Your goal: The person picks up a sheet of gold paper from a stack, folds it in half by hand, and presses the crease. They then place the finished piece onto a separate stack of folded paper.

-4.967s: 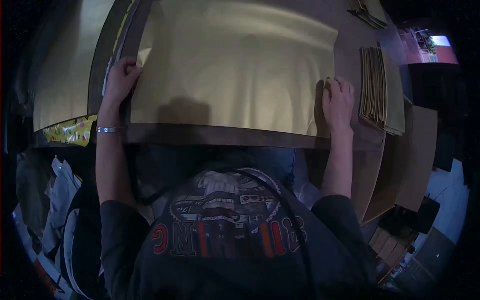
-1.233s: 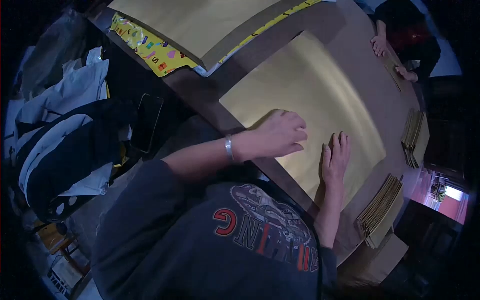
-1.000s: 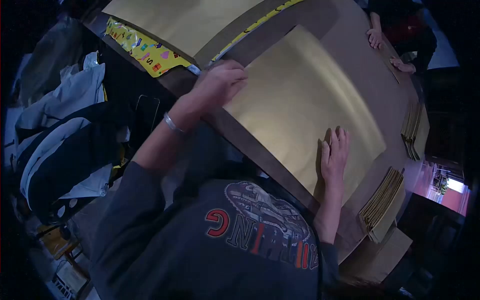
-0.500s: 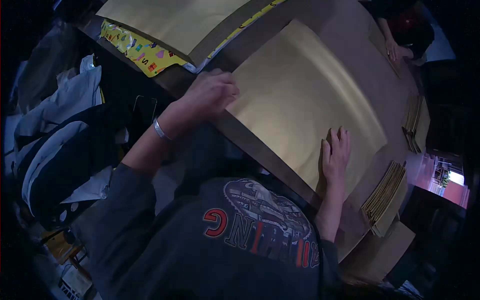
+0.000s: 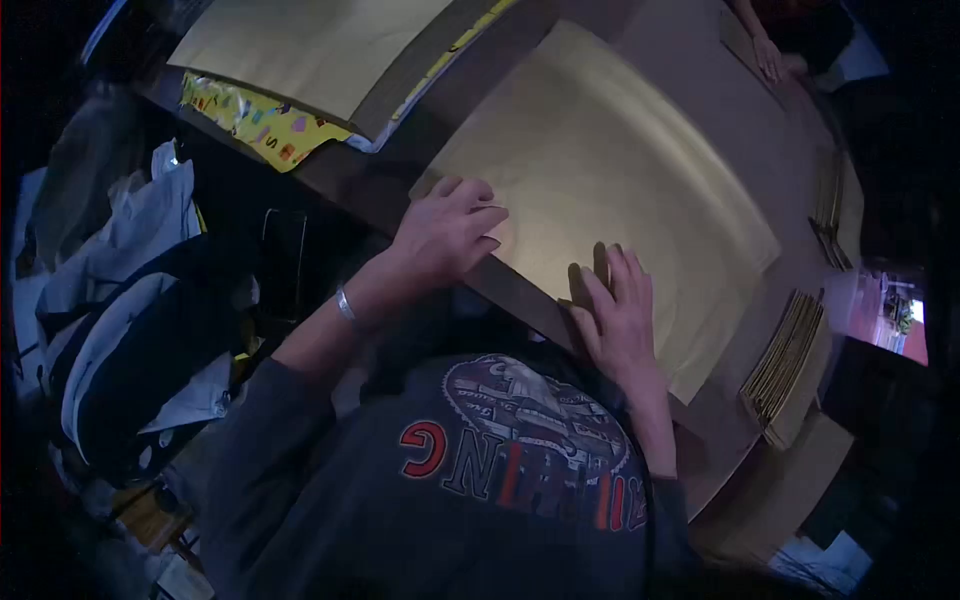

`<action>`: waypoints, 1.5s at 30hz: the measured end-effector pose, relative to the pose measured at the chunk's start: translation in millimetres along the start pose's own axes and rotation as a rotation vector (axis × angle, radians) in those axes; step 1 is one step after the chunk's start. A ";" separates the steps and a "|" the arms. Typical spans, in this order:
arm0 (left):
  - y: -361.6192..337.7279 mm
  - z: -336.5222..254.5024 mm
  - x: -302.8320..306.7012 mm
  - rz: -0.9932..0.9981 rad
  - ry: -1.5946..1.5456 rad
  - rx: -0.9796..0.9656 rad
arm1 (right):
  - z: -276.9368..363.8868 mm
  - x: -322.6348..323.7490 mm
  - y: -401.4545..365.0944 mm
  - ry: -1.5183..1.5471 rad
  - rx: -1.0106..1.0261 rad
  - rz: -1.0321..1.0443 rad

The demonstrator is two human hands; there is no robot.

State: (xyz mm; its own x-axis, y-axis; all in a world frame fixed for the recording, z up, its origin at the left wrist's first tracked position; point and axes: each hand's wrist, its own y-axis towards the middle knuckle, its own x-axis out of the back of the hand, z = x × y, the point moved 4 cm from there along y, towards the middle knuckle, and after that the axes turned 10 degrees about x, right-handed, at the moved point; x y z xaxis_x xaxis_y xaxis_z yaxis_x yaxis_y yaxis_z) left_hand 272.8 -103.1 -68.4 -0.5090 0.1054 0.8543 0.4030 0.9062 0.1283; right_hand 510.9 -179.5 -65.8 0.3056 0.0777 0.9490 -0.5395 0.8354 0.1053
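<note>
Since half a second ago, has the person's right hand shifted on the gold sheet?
Yes. The right hand has slid along the gold sheet toward the left hand, away from the paper stack.

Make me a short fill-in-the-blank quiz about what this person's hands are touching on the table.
The left hand and right hand rest on a large ____ sheet of paper.
The bracelet is worn on the ____ wrist.
The stack of folded papers lies to the ____ of the right hand.
Missing words: gold, left, right.
</note>
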 end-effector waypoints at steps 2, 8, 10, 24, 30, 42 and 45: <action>1.6 -3.2 2.5 0.009 0.012 -0.012 | -1.2 -15.6 -5.0 -0.030 -0.037 -0.004; 11.9 -38.3 -18.1 0.144 -0.059 -0.174 | -4.5 -16.1 -15.9 0.000 -0.061 -0.122; 11.2 -53.2 -26.6 0.206 -0.055 -0.243 | -3.9 -15.0 -19.3 -0.001 -0.106 -0.147; 22.4 -67.4 -43.1 0.143 0.002 -0.367 | 0.8 -11.6 -34.5 0.065 -0.100 -0.245; 24.2 -66.0 -40.8 0.183 0.008 -0.337 | -3.3 0.6 -56.9 0.002 -0.135 -0.280; 27.9 -64.7 -38.9 0.204 0.050 -0.289 | -59.2 16.2 -8.4 -0.102 -0.290 -0.130; 36.4 -60.6 -41.1 0.267 0.058 -0.280 | -80.6 -15.2 0.4 -0.122 -0.356 -0.061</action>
State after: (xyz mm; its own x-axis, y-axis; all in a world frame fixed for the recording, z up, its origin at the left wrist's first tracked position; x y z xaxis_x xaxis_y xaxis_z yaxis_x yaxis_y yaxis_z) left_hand 354.4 -99.3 -68.3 -0.3174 0.2919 0.9022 0.7115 0.7023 0.0230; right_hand 569.3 -136.5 -104.2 0.2213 -0.0253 0.9749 -0.2108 0.9748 0.0732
